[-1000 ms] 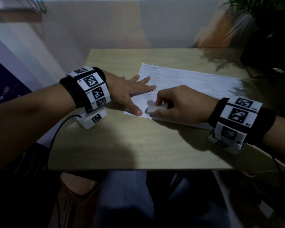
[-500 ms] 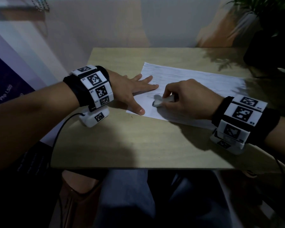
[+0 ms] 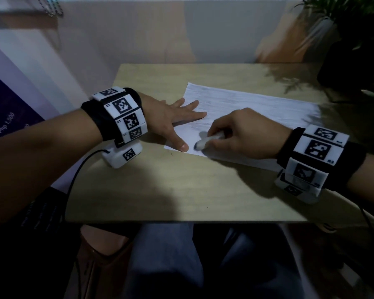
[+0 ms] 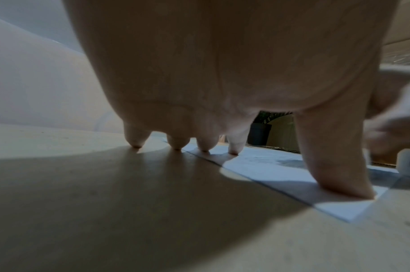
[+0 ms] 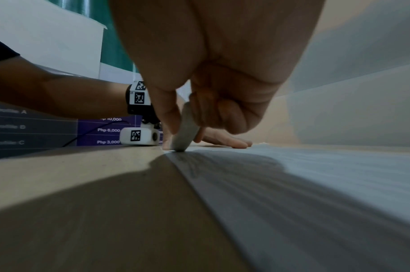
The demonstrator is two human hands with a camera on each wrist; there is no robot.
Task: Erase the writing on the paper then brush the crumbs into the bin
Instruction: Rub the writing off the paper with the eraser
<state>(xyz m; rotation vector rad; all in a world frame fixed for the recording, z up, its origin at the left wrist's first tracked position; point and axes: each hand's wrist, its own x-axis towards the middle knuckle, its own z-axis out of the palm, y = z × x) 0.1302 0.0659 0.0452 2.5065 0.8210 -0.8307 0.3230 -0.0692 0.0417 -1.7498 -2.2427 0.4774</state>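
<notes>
A person's right hand [image 3: 244,134] pinches a white eraser [image 3: 207,140], its smudged tip now pressed low on the sheet of paper [image 3: 257,108] near the front-left corner, beside the left thumb; half a second earlier the tip sat slightly higher on the sheet, so the rubbing stroke has swept toward the near edge. Erasing looks to be mid-course, with faint grey lines visible across the sheet and no brushing begun; no bin is in view. The left hand [image 3: 173,117] lies flat, fingers spread and straight, thumb and two fingertips pinning the paper to the wooden table [image 3: 181,186]. From the right wrist, thumb and forefinger clamp the eraser [image 5: 186,128], tilted, tip down
</notes>
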